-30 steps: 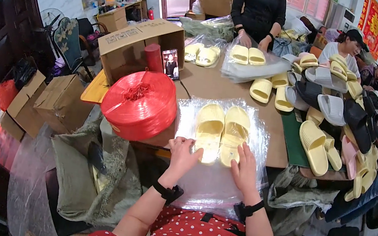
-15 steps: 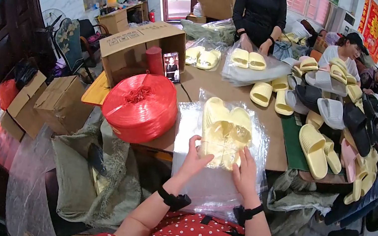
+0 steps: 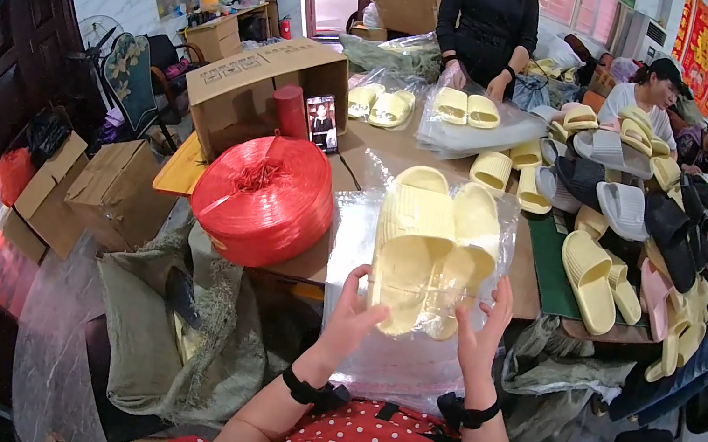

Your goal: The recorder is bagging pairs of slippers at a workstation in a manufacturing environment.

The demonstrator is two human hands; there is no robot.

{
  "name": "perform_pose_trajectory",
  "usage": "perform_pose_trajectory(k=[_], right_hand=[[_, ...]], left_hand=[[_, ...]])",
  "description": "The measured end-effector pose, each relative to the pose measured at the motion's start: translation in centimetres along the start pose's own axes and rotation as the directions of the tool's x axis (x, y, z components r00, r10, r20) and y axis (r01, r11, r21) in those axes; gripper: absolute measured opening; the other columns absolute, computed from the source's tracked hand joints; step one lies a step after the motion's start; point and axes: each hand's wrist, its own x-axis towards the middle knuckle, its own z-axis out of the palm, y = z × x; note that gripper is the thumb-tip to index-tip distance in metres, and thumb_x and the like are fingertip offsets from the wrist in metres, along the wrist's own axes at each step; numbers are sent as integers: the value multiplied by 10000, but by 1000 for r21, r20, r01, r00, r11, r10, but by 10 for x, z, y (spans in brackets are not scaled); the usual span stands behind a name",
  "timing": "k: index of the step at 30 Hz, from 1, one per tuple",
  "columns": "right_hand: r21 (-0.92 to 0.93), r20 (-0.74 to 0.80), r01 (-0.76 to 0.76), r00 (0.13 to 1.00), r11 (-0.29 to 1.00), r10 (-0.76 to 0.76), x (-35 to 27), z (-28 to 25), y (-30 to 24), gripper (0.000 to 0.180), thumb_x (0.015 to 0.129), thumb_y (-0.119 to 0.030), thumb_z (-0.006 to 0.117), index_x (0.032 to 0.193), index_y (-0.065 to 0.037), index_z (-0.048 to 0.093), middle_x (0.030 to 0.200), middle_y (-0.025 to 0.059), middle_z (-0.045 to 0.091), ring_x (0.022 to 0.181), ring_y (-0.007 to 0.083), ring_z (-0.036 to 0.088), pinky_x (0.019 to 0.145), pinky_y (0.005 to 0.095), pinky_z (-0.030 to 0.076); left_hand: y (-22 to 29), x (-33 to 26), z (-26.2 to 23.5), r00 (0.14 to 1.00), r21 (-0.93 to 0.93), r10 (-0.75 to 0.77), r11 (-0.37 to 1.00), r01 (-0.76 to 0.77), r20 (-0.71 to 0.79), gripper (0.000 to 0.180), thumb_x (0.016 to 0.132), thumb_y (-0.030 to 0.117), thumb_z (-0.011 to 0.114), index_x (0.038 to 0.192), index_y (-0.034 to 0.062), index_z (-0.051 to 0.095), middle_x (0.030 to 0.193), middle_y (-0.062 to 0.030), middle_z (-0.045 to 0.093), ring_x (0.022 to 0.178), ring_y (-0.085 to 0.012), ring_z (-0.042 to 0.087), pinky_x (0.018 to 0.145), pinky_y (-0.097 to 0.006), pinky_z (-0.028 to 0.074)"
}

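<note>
A pair of pale yellow slippers [image 3: 418, 223] lies side by side inside a clear plastic bag [image 3: 506, 224], toes away from me. My left hand [image 3: 346, 322] grips the lower left side of the bagged pair, thumb over the film and fingers at the edge. On the other side, my right hand [image 3: 484, 331] holds it too, its thumb lying on the bag near the right slipper's heel. The pair looks raised a little above a stack of clear bags [image 3: 385, 369] at the table's front edge. Film hides some of the fingertips' contact.
Left of the bags sits a big red roll of plastic twine [image 3: 263, 200], with a phone [image 3: 322, 124] and an open carton [image 3: 251, 80] behind. Many loose slippers [image 3: 590, 277] are heaped on the right. Across the table a person in black [image 3: 489, 18] handles bagged yellow slippers [image 3: 467, 108].
The bagged slippers have come up closer to me and turned slightly, now looking larger. My right hand has shifted right with them, and both thumbs press on the bag.
</note>
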Motion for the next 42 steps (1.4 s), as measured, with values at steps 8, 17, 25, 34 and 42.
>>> perform_pose_trajectory(k=[8, 17, 25, 34, 42], right_hand=[[58, 60, -219, 975, 974, 215, -1, -16, -7, 842, 765, -225, 830, 1418, 29, 362, 1352, 174, 480, 1056, 231, 539, 883, 354, 477], [595, 369, -513, 858, 619, 357, -8, -33, -1, 383, 792, -19, 779, 1143, 10, 627, 1041, 94, 708, 947, 172, 670, 842, 299, 529], [602, -59, -232, 941, 764, 332, -24, 3, -7, 375, 885, -123, 743, 1187, 17, 569, 1087, 82, 661, 952, 149, 621, 839, 281, 503], [473, 503, -441, 846, 763, 177, -42, 9, -8, 527, 867, -221, 758, 1287, -12, 516, 1187, 90, 612, 1018, 158, 592, 818, 295, 499], [332, 288, -215, 950, 919, 118, -12, 1, 6, 301, 868, -42, 664, 1165, -40, 615, 1048, 46, 640, 894, 116, 578, 737, 252, 463]], left_hand=[[5, -22, 10, 992, -4, 21, 1000, -20, 126, 766, 853, -32, 619, 1462, 98, 173, 1273, -140, 563, 1131, -200, 590, 952, -336, 478], [-3, -26, 5, 990, -122, 95, 989, -82, 108, 745, 838, -54, 607, 1486, 58, 257, 1324, -110, 549, 1184, -207, 569, 992, -331, 459], [-26, -36, 26, 973, 220, -177, 965, 142, 148, 698, 909, 0, 615, 1503, 32, 249, 1419, -88, 468, 1260, -176, 489, 1039, -349, 438], [17, -60, -7, 993, 203, 92, 976, -74, -80, 563, 872, 17, 639, 1396, 10, 434, 1264, -79, 588, 1113, -158, 573, 948, -319, 477], [155, -126, -165, 230, 869, 867, 477, -134, -441, 479, 946, 149, 617, 1347, -51, 448, 1295, -139, 542, 1118, -223, 525, 986, -361, 412]])
